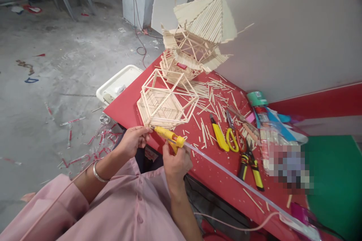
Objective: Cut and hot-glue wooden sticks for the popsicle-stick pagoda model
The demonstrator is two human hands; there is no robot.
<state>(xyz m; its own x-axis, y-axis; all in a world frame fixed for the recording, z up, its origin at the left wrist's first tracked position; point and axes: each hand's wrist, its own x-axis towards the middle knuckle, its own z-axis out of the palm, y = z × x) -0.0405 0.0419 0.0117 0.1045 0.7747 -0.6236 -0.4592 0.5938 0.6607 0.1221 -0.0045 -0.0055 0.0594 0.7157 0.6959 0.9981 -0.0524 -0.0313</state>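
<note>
Right hand (175, 162), low centre of frame: fingers wrapped around the grip of a yellow glue gun (169, 136), nozzle pointing left toward the lower edge of the hexagonal stick frame (165, 101). A long clear glue stick (226, 173) runs out of the back of the gun toward lower right.

Left hand (132, 141), just left of the gun: fingers curled and pinched at the frame's near bottom edge, fingertips touching the sticks by the nozzle. Silver bangle (98, 175) on that wrist; pink sleeve below.

The hexagonal frame sits on the red desk (215, 173) near its left corner, centre of frame, built of thin pale sticks with a layered floor inside.

Behind it, upper centre: a taller stick structure (198, 34) with slanted roof panels, leaning against the white wall panel.

Loose sticks (209, 98) scattered across the desk between the two builds and to the right.

Right of centre: yellow utility knife (220, 135), yellow-handled scissors (232, 135), black-and-yellow pliers (250, 163), lying close side by side. Further right, packets, partly blurred.

Left half of frame: grey concrete floor with red scraps (96, 143); a white plastic tray (118, 83) just beside the desk corner.
</note>
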